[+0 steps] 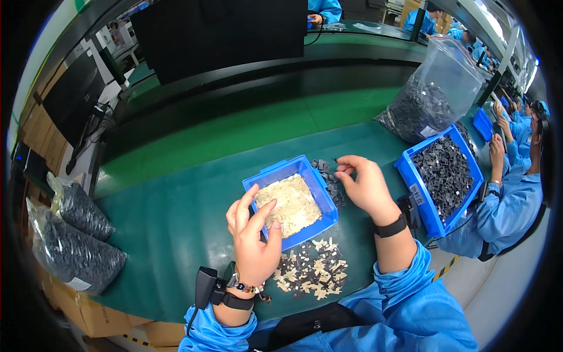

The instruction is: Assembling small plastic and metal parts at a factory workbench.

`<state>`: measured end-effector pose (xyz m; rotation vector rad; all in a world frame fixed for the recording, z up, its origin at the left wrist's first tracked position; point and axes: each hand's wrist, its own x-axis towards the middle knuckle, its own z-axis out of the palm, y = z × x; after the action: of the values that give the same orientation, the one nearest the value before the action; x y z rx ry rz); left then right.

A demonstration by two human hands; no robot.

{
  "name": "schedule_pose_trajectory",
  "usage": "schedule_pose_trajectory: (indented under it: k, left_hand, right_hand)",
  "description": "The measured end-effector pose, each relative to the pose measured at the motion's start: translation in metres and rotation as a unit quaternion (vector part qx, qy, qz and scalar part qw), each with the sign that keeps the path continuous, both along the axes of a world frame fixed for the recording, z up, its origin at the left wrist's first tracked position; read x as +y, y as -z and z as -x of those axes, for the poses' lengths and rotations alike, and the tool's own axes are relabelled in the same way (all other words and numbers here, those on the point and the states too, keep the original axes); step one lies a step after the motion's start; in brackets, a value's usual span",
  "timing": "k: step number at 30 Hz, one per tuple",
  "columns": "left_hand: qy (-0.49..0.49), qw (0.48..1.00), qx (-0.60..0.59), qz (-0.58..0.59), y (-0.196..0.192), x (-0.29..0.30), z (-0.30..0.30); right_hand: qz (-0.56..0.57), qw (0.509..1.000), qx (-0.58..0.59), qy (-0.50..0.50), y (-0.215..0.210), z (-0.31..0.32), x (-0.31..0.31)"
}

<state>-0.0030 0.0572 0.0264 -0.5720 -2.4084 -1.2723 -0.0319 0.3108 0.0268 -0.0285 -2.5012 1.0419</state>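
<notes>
**Plainly a sorting bench, seen from above the hands**

Much at the edges is bent and dim: the people in blue coats along the far side of the belt are cut off by the rim, and what they handle cannot be made out.

At the centre stands a small blue bin [326, 202] on the green belt [176, 205], filled with pale, flat cream-coloured pieces [290, 202]. The left hand [253, 234] reaches over the bin's near-left corner, fingers spread and loosely curled, thumb and forefinger close above the cream pieces; whether a piece is pinched there I cannot tell. The right hand [365, 185] hovers just beyond the bin's right wall, fingertips drawn together over a small scatter of dark pieces [329, 176]; something tiny may sit between them, but it is too small to be sure.

Just in front of the bin lies a mixed heap of dark and cream pieces [311, 270]. Right of the bin, a larger blue bin [419, 196] holds black parts, and behind that a clear bag [437, 88] holds more. Well left of the bin lie two dark filled bags [73, 234].
</notes>
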Motion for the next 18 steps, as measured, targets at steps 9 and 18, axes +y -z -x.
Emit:
schedule_pose_trajectory:
  k: [9,18]
  left_hand:
    - [-0.018,1.000,0.022,0.005,-0.008,-0.001,-0.004]
    - [0.057,0.995,0.078,0.026,-0.017,0.000,-0.008]
  right_hand:
    - [0.158,0.986,0.030,-0.039,-0.006,-0.002,-0.017]
    - [0.278,0.886,0.142,-0.344,-0.005,-0.043,-0.071]
